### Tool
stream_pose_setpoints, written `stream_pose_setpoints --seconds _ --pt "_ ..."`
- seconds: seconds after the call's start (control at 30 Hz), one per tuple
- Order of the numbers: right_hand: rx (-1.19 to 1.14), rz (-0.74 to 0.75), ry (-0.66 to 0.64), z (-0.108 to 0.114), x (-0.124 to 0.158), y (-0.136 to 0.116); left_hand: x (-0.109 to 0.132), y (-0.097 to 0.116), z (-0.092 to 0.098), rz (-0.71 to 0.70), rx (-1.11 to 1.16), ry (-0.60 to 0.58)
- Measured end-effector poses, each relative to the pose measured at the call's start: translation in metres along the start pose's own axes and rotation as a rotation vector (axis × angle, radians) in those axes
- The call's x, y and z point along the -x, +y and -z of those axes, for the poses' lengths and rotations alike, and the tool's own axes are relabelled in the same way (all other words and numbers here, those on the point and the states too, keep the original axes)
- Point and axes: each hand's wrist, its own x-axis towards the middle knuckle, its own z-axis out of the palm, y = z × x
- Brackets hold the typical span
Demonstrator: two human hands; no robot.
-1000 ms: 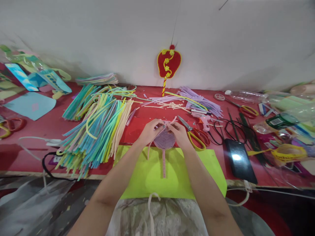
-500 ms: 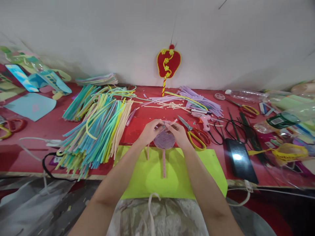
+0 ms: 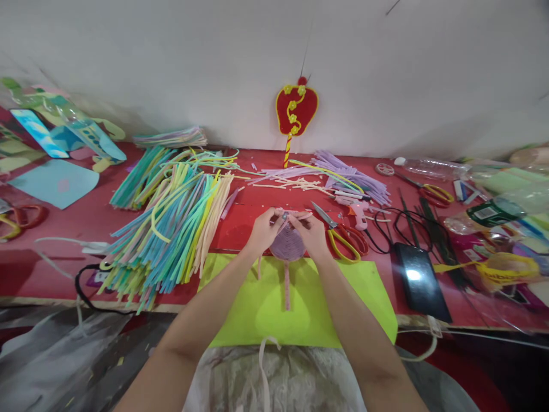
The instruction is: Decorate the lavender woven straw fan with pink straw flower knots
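A small purple fan made of coiled pipe cleaners [image 3: 283, 247] is held above a lime green sheet [image 3: 360, 303], its handle hanging down toward me. My left hand [image 3: 262, 231] pinches the fan's top left edge with closed fingers. My right hand [image 3: 311, 233] grips the top right edge and a loose pink strand at the top. Both hands meet over the fan's upper rim.
A big pile of pastel pipe cleaners [image 3: 171, 220] lies left. Red-and-yellow scissors [image 3: 343, 237], a pink glue gun [image 3: 359, 213], purple pipe cleaners [image 3: 351, 177] and a black phone [image 3: 418, 280] lie right. A finished red fan [image 3: 295, 111] leans on the wall.
Both hands have shifted slightly up and closer together over the fan's top edge; the fan stays in place.
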Motion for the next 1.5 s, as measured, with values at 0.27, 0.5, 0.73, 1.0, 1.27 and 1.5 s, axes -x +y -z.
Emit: stream_pose_setpoints --seconds 0.27,0.5,0.73,1.0,1.27,1.5 --pt "0.012 0.017 0.029 -0.004 0.001 0.0 0.006 -0.004 -0.012 0.043 0.002 0.086" --pt "0.04 0.066 0.061 -0.007 0.003 0.004 0.011 -0.003 -0.015 0.061 -0.028 0.163" --pt "0.02 0.006 0.051 -0.006 0.003 -0.004 0.005 -0.001 -0.006 0.058 0.073 0.068" --pt "-0.095 -0.035 0.073 -0.006 0.003 -0.003 0.007 0.006 -0.002 -0.044 -0.064 0.002" --pt "-0.038 -0.005 0.062 -0.006 0.004 -0.002 0.008 0.005 -0.003 -0.098 -0.177 0.024" --pt "-0.048 -0.023 0.099 -0.006 0.003 -0.001 0.005 0.002 -0.002 -0.027 -0.117 0.018"
